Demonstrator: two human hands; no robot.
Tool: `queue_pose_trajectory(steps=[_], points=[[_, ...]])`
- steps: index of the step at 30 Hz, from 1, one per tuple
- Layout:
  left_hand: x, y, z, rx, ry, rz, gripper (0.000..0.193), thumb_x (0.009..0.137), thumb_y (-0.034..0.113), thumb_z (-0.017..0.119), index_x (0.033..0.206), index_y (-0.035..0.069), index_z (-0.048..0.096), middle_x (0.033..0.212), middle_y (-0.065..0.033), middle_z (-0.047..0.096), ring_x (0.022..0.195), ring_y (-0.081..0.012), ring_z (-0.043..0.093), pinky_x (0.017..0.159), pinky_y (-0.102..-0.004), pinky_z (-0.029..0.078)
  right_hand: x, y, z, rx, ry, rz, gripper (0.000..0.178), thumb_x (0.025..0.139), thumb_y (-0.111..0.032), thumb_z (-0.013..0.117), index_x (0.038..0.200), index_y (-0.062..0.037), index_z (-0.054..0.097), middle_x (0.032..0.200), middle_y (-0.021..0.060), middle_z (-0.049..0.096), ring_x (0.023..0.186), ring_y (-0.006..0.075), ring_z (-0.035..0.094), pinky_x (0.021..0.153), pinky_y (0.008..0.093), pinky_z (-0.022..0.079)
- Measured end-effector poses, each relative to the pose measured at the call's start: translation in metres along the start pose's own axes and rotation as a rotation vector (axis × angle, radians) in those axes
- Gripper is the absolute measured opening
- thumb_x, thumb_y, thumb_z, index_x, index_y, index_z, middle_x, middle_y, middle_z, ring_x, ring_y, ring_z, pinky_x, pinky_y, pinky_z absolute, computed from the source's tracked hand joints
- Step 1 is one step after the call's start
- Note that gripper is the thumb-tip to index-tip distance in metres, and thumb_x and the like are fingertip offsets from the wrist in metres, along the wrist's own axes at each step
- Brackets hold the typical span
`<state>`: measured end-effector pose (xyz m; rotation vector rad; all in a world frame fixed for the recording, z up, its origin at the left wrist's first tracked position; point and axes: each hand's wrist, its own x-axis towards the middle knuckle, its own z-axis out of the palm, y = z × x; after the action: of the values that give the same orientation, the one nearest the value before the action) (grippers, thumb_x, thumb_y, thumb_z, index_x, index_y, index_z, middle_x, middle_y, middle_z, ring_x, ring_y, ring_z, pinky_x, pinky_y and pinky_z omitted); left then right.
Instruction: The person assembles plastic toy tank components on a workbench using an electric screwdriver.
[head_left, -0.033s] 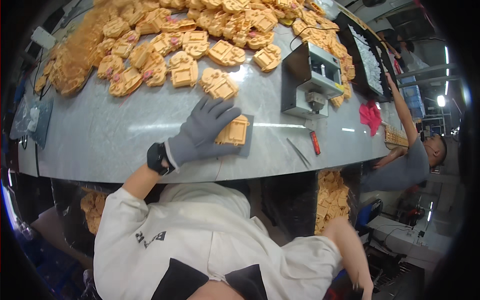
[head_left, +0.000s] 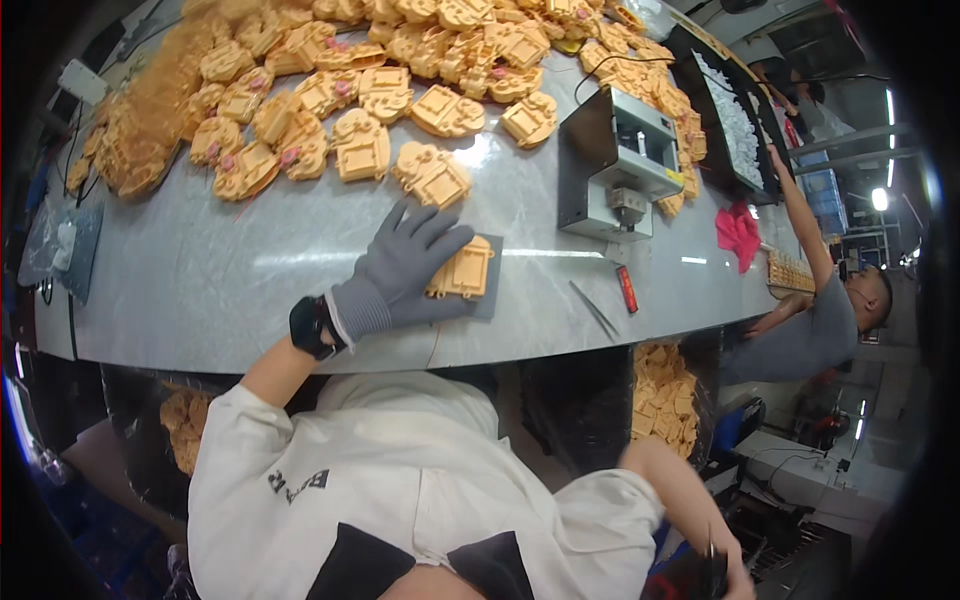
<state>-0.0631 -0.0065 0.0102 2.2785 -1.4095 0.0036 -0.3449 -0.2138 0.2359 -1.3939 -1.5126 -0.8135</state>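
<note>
My left hand (head_left: 405, 270), in a grey knit glove with a black watch at the wrist, grips a yellow-orange plastic housing (head_left: 468, 268). That housing lies on a small dark grey pad (head_left: 489, 290) on the table, its open box-like side facing up. The fingers reach along its left and upper side, the thumb along its lower edge. Another such housing (head_left: 433, 176) lies just beyond the fingertips. At the lower right edge, my bare right hand (head_left: 738, 575) is closed around a dark object (head_left: 713, 570) with a thin upright tip; its kind cannot be made out.
Many yellow-orange housings (head_left: 445, 108) are heaped across the table's far side. A black and silver bench device (head_left: 620, 165) stands right of the pad. Nearby lie tweezers (head_left: 594, 310), a red cylinder (head_left: 627, 289) and a pink cloth (head_left: 738, 237). A co-worker (head_left: 810, 330) sits at the right.
My right forearm has shifted slightly left, and the dark object in that hand shows more. My left hand keeps its hold on the housing, with barely any movement.
</note>
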Motion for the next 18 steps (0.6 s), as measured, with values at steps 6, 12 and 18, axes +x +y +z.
queue_pose_trajectory(steps=[6,12,18], points=[[0.016,0.021,0.033,-0.118,-0.044,-0.003,0.076,0.065,0.032,0.074,0.127,0.003,0.04,0.128,-0.0206,0.04,0.119,-0.0381,0.039,0.1,-0.047,0.033,-0.157,0.089,-0.043,-0.508,1.323,0.694,0.054,0.073,-0.002,0.051,0.126,-0.008,0.04,0.064,0.0009,0.041,0.053,0.0112,0.038,0.047,0.0224,0.034],[0.017,0.025,0.033,-0.201,0.037,-0.021,0.081,0.064,0.026,0.075,0.13,0.002,0.036,0.131,-0.0224,0.037,0.121,-0.0401,0.036,0.101,-0.0444,0.033,-0.186,0.208,-0.086,-0.857,1.035,0.734,0.052,0.072,0.0,0.055,0.12,0.0067,0.037,0.063,0.0072,0.052,0.05,0.0132,0.051,0.055,0.0256,0.045],[-0.031,0.037,0.028,-0.566,0.221,-0.287,0.08,0.066,0.015,0.073,0.133,-0.001,0.032,0.135,-0.0211,0.035,0.126,-0.0359,0.034,0.103,-0.0411,0.03,-0.21,0.222,-0.091,-0.844,1.003,0.856,0.047,0.071,0.003,0.054,0.116,0.007,0.04,0.062,0.0099,0.052,0.048,0.016,0.05,0.052,0.0303,0.046]])
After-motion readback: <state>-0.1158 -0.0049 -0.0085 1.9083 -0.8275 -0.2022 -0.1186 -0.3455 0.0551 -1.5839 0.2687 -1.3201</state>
